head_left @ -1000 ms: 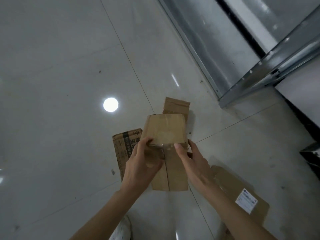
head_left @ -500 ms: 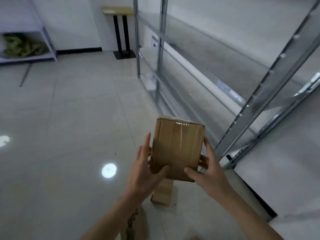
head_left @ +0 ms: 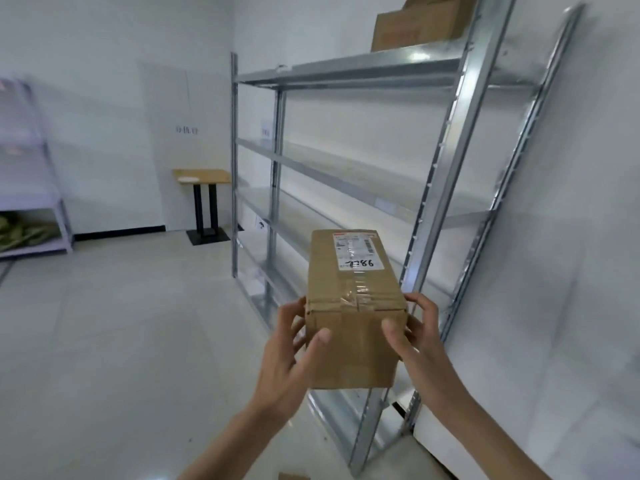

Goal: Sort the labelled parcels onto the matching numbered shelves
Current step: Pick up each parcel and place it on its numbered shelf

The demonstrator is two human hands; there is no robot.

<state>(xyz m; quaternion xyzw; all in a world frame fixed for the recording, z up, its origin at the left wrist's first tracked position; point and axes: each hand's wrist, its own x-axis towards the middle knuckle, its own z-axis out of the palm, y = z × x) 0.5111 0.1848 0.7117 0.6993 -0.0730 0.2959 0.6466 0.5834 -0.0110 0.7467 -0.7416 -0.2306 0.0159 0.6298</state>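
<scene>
I hold a brown cardboard parcel (head_left: 353, 306) in front of me with both hands, its top turned towards me. A white shipping label (head_left: 358, 251) on top carries a handwritten number ending in 86. My left hand (head_left: 294, 344) grips the parcel's left side, thumb on the near face. My right hand (head_left: 412, 330) clasps the right side. Behind the parcel stands a tall metal shelf rack (head_left: 349, 181) with several bare tiers and small paper tags on its posts.
A cardboard box (head_left: 415, 26) sits on the rack's top tier. A small wooden table on black legs (head_left: 202, 202) stands by the back wall. A lilac shelf unit (head_left: 31, 202) is at the far left. A parcel corner (head_left: 292, 476) shows on the floor below.
My view has risen from the floor parcels to the shelf rack. The parcel came up with both hands and was turned so its labelled top now faces me.
</scene>
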